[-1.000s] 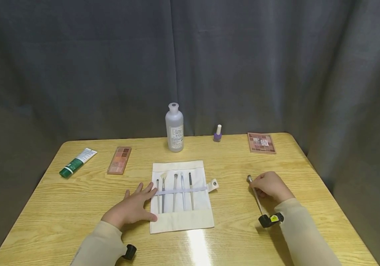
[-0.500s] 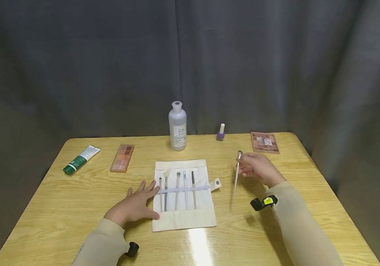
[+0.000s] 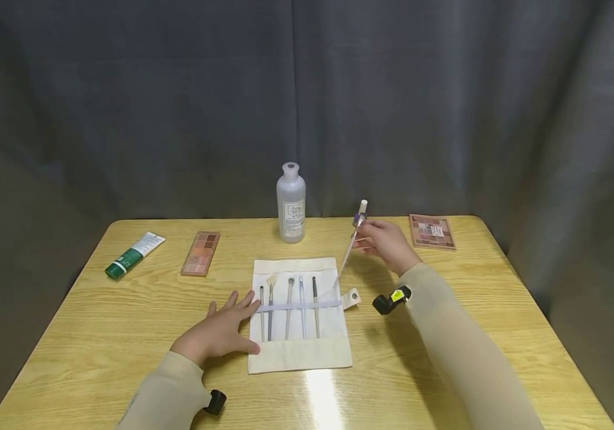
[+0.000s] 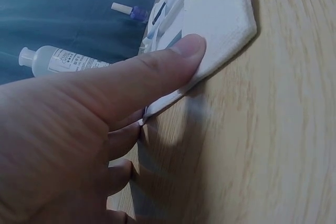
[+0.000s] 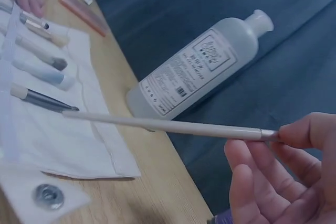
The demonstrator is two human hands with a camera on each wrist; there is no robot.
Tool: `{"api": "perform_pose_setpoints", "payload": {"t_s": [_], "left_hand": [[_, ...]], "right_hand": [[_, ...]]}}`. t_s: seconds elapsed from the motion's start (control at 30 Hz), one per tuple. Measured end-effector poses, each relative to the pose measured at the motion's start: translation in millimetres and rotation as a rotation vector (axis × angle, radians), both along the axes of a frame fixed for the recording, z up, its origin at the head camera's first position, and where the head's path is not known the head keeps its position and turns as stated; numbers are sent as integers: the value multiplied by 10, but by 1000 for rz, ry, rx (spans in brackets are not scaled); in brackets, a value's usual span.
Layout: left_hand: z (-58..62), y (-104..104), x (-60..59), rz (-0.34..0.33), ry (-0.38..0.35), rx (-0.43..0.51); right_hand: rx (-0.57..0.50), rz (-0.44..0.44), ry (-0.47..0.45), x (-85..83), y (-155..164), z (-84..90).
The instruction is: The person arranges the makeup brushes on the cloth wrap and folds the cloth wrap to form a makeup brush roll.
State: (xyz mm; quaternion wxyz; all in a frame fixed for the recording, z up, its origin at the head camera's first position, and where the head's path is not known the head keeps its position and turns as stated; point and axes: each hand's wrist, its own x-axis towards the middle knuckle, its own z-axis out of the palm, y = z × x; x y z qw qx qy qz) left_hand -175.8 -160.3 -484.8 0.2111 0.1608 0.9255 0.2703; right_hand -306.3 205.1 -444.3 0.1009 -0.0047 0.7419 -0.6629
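Note:
In the head view a white cloth brush roll lies unrolled, several makeup brushes tucked under its pale elastic band. My left hand rests on its left edge with fingers spread, and the left wrist view has the thumb pressing a corner. Above the roll's right side, my right hand pinches another makeup brush near its metal collar. Its pale handle slants down to the left, the tip overlapping the roll beside a dark-ended brush. The fingers hide most of its head.
A clear bottle with a white label stands behind the roll. A purple nail polish is behind my right hand. One eyeshadow palette lies at the back right, another palette and a green-and-white tube at the left.
My right hand has lifted the makeup brush from the table's right side and carried it left and away from me to the roll. My left hand stays on the roll's edge.

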Motion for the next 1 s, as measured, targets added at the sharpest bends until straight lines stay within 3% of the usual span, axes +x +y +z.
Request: {"api": "perform_pose_setpoints", "payload": {"t_s": [0.2, 0.43, 0.77, 1.0], "left_hand": [[2, -3, -1, 0, 4, 2], [12, -10, 3, 1, 6, 5], [-3, -13, 1, 1, 4, 10], [-11, -20, -9, -8, 5, 9]], "right_hand": [[96, 20, 4, -122, -161, -17], [169, 45, -54, -216, -269, -160], [207, 100, -57, -190, -384, -331], [263, 172, -140, -138, -399, -426]]}}
